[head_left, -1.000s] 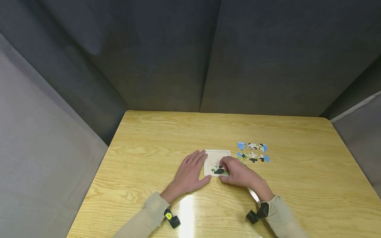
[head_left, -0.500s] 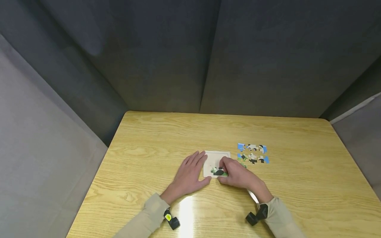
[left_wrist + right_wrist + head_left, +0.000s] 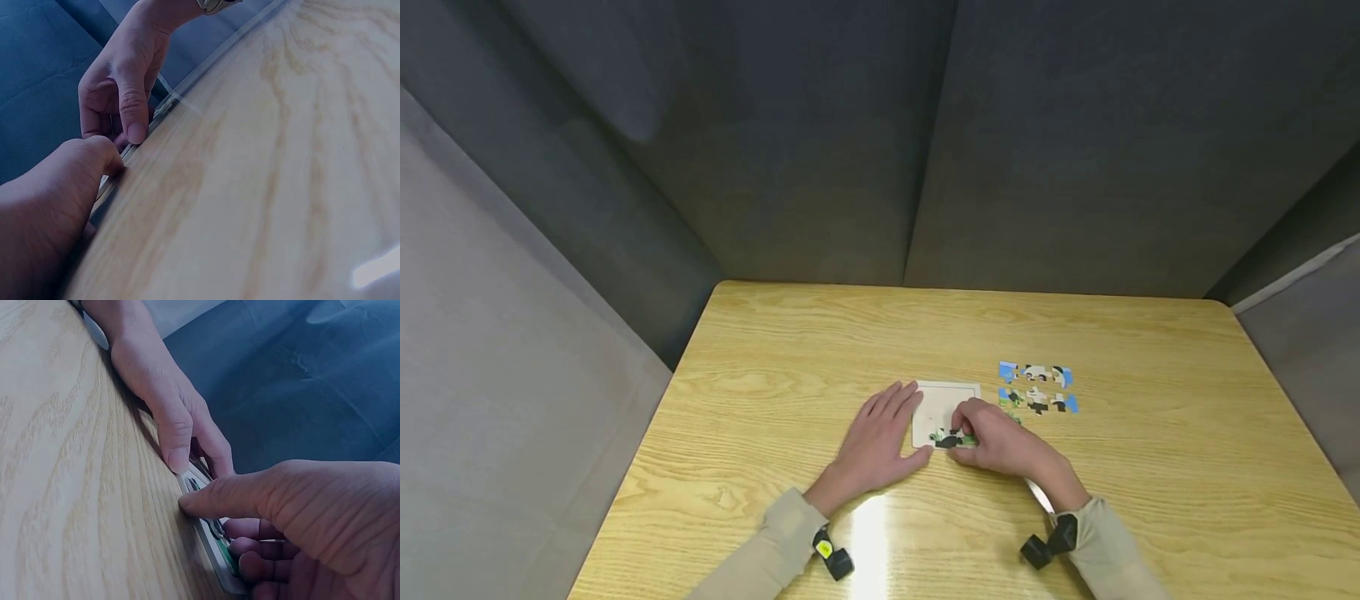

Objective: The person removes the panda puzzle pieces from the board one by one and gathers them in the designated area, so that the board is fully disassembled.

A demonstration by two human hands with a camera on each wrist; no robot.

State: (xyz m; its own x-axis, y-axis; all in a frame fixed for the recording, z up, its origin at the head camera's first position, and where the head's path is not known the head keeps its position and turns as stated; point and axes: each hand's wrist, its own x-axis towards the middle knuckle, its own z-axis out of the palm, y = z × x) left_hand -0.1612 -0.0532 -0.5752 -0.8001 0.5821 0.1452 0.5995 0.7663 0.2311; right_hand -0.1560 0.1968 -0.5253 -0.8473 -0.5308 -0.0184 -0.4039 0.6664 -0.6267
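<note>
A square white puzzle tray (image 3: 940, 402) lies on the table in front of me. Joined jigsaw pieces (image 3: 947, 441) in green, black and white lie along its near side. My left hand (image 3: 876, 442) rests with fingers stretched along the tray's left edge, thumb at the near left corner. Over the right end of the pieces, my right hand (image 3: 1000, 437) bends its fingers and pinches a jigsaw piece, partly hidden beneath them. In the right wrist view its thumb (image 3: 219, 494) crosses the tray's rim and its curled fingertips meet a green part (image 3: 226, 557).
Several loose jigsaw pieces (image 3: 1037, 400) with blue and panda parts lie in rows right of the tray. Another green piece (image 3: 1013, 417) shows beside my right hand. The wooden table (image 3: 805, 350) ends at dark curtains (image 3: 820, 167) behind and grey panels at the sides.
The joined pieces have slid toward the tray's near edge with my right fingers on them. My left hand stays at the tray's left edge.
</note>
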